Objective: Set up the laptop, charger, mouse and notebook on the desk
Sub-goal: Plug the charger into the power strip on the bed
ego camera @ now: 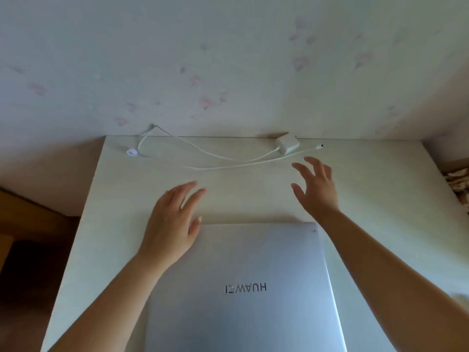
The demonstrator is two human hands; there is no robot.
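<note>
A silver laptop (243, 288) lies closed on the pale desk (380, 199), its lid logo upside down to me. My left hand (172, 224) hovers over the laptop's far left corner, fingers straight and holding nothing. My right hand (316, 186) is raised beyond the far right corner with fingers spread, a little short of the cable. A white charger brick (288, 144) sits at the desk's back edge by the wall. Its white cable (223, 161) loops across the back of the desk, with the plug tip (320, 146) lying to the right of the brick. No mouse or notebook is in view.
A flowered wall (228, 59) rises right behind the desk. A small white cable clip (132, 152) lies at the back left. Dark wooden furniture (30, 224) stands left of the desk, and patterned fabric (456, 181) shows at the right edge.
</note>
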